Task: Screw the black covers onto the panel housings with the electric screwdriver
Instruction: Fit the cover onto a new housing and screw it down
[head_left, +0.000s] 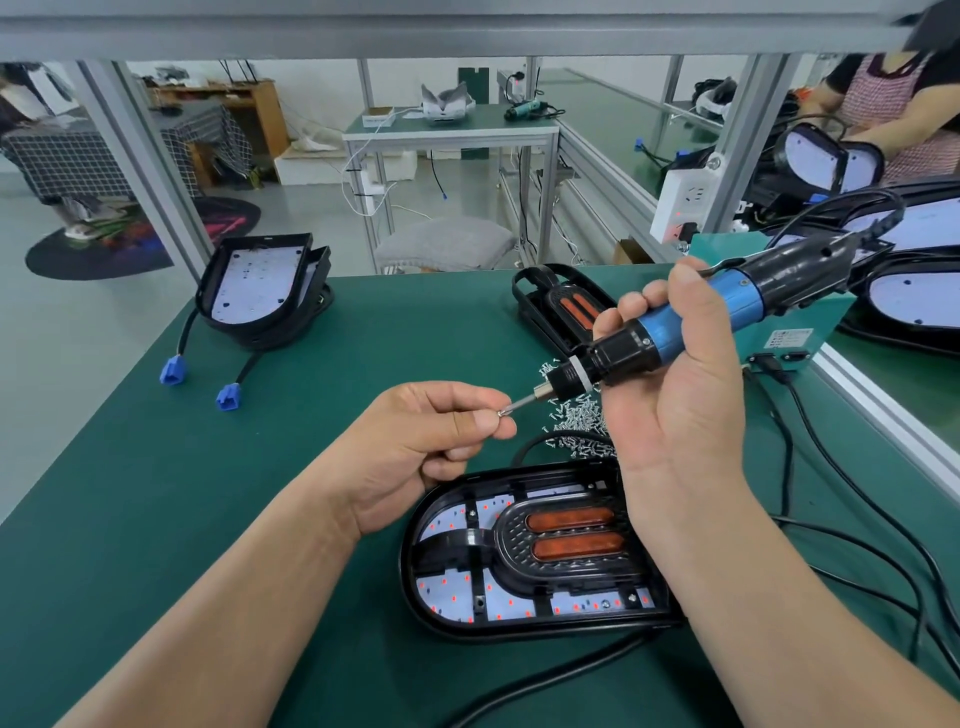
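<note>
At the far left of the green tabletop (156, 493), a stack of panel housings (260, 291) stands tilted with the white boards facing up, and their cables end in two blue connectors (200, 382) lying apart on the mat; these units appear set aside so the working area stays free. Toward the centre, the left hand (431, 447) is closed in a narrow pinch, thumb and forefinger holding a small screw (501, 413) against the bit tip, probably to seat it on the driver before it is carried to a hole. Just beyond the bit, a loose pile of screws (576, 421) lies on the tabletop within short reach of both hands. In front of the person, the panel housing in work (519, 551) lies flat with the black cover (561, 540) seated in it; two orange lenses sit in the cover, and red dots show on the white board around it. Whether any screw is already driven cannot be confirmed at this resolution. The right hand (685, 395) is wrapped around the electric screwdriver (717, 317), holding it raised and angled down to the left so the bit meets the screw. Behind it lies another covered unit (561, 306), and at the right edge a teal power box (795, 338) feeds the driver cable.
</note>
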